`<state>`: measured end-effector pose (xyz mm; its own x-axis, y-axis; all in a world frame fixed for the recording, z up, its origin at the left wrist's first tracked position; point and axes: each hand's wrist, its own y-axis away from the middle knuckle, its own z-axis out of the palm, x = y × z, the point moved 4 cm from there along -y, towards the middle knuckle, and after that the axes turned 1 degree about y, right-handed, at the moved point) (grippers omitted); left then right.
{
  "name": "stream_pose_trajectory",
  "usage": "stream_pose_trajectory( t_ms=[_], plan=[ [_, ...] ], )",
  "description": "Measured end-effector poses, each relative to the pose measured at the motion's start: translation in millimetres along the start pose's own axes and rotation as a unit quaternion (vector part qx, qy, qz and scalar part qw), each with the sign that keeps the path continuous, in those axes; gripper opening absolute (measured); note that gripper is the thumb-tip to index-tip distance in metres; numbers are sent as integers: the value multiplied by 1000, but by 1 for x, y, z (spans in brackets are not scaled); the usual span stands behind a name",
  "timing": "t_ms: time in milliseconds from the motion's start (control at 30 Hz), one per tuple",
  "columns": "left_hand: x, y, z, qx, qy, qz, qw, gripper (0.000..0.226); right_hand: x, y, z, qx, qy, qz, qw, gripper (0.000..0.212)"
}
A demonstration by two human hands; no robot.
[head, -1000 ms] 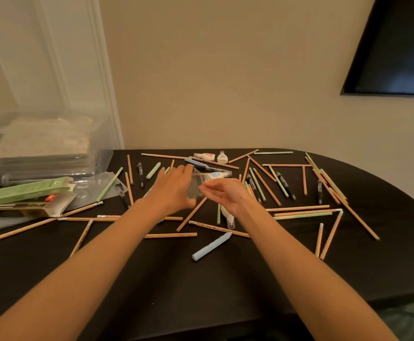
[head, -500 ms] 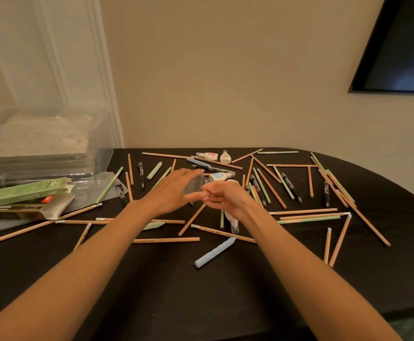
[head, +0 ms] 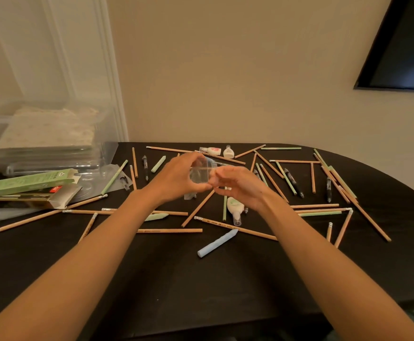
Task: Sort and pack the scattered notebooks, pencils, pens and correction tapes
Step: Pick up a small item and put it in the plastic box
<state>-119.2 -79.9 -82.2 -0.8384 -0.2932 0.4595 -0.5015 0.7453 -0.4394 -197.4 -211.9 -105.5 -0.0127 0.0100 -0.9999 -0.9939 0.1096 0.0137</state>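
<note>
Your left hand (head: 176, 178) clasps the clear case (head: 199, 175); your right hand (head: 240, 185) pinches its edge. The nearest correction tape (head: 235, 209) lies just beneath the right hand, lengthwise toward you.

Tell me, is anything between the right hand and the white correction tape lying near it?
Nothing visible lies over the correction tape; it rests on the table close by the right hand. But that hand and the left hand both hold a clear plastic piece, so neither is free.
</note>
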Motion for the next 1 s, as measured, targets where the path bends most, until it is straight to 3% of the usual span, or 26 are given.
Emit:
stream_pose_trajectory(
  t_ms=[100,167,267,433,600,667,733,767,867,933,1000],
  plan=[
    [0,3,-14,106,-5,-21,994,57,-7,14,-13,33,173,6,984,15],
    [0,4,-19,129,-27,-48,990,53,-5,25,-8,-60,287,38,955,9],
    [2,6,-16,127,-57,-82,987,50,8,37,15,-217,414,96,879,16],
    [1,14,-12,130,-60,-119,983,56,29,35,38,-267,520,116,803,20],
    [-6,24,-12,94,-95,-165,977,62,32,33,38,-261,518,105,808,9],
    [-10,27,-13,70,-106,-187,974,63,22,32,32,-218,446,84,864,7],
    [-12,30,-14,55,-105,-202,972,62,8,27,23,-106,280,63,952,7],
    [-13,32,-16,48,-104,-207,972,61,1,22,17,-32,196,45,979,11],
    [-13,32,-15,23,-110,-213,970,61,-10,10,8,167,-4,-20,986,31],
    [-12,32,-16,16,-111,-211,971,62,-16,3,11,238,-77,-50,967,30],
    [-12,31,-16,20,-105,-207,973,60,-19,-3,19,261,-80,-56,960,29]
  ],
)
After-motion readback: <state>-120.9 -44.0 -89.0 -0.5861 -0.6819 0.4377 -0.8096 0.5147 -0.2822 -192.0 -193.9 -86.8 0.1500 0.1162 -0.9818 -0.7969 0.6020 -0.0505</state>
